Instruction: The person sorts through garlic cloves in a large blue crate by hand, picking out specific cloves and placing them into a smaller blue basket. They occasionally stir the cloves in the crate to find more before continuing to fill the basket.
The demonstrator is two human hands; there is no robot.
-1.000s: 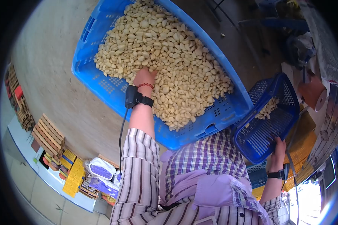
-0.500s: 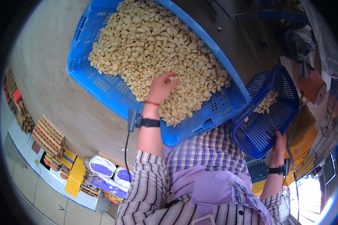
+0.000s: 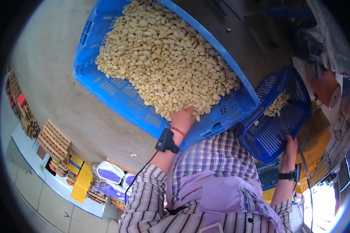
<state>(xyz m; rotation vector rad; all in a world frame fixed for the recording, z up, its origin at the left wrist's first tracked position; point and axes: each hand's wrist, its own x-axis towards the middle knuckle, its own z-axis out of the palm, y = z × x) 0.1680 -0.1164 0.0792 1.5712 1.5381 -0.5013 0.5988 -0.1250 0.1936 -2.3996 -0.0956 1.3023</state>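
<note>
Peeled cloves, apparently garlic [image 3: 167,58], lie heaped in a large light-blue plastic crate [image 3: 120,105] with slotted walls. My left hand [image 3: 184,118] is down at the near edge of the heap, its fingers curled in against the cloves. What it holds, if anything, is hidden. A small dark-blue slotted basket [image 3: 260,141] stands tilted at the crate's right corner, with a small pile of cloves inside. My right hand [image 3: 289,146] grips this basket by its near rim, with the fingers partly out of sight behind the wall.
A checked apron [image 3: 210,155] covers my lap beside the crate. A cable [image 3: 138,174] runs from my left wrist device. Yellow crates [image 3: 315,136] stand below the basket on the right. Wooden pallets [image 3: 52,141] and wrapped white bundles [image 3: 109,173] stand at the far left.
My left hand has moved toward me, from the middle of the heap to its near edge, and its fingers have curled in. My right hand still grips the basket.
</note>
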